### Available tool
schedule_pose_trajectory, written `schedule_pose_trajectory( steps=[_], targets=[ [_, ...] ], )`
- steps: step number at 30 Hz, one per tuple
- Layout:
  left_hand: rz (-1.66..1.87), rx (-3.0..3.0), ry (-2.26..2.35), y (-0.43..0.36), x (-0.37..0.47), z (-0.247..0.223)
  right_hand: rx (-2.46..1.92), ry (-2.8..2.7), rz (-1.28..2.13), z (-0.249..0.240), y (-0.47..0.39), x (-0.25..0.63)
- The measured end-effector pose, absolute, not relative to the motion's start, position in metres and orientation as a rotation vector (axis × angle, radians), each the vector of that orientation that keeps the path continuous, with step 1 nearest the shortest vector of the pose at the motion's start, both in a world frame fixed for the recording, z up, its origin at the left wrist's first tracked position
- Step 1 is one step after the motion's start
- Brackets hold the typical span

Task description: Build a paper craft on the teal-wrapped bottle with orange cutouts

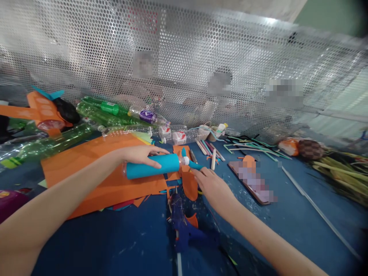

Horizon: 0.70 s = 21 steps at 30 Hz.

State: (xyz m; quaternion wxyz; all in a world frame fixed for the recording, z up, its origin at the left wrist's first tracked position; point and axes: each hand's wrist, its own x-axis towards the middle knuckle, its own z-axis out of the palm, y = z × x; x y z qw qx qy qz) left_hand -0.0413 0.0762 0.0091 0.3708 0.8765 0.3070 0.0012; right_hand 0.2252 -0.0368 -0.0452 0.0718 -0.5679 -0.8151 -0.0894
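Note:
A small clear plastic bottle wrapped in blue paper (153, 166) lies on its side, its white cap pointing right. My left hand (140, 155) grips it from above, thumb across the near side and fingers over the far side. Beside the cap, my right hand (211, 186) has its fingers closed on a narrow piece of blue paper (195, 165); the fingertips are partly hidden. Just left of that hand is a rounded orange paper cutout (189, 186). Closer to me lies a dark blue glue gun (179, 222). Large orange paper sheets (100, 188) spread beneath the bottle.
Several green and clear plastic bottles (115, 115) lie along the perforated metal screen (178, 57). An orange paper-covered bottle model (43, 111) stands at left. Glue sticks (213, 159), a phone (250, 184), thin green strips (253, 145) and a long metal ruler-like strip (304, 193) lie right.

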Motion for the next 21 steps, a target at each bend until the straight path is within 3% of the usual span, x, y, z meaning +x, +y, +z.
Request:
schedule_pose_trajectory(
  steps=[7, 15, 21],
  targets=[
    [0.025, 2.270, 0.754, 0.076, -0.041, 0.008, -1.751, -2.374, -0.227, -0.047, -0.024, 0.227],
    [0.003, 2.308, 0.779, 0.075, -0.040, 0.010, -1.651, -2.281, 0.113, -0.056, -0.024, 0.235],
    [0.012, 2.279, 0.799, 0.074, -0.040, 0.011, -1.683, -2.155, 0.364, -0.036, -0.027, 0.237]
  ],
)
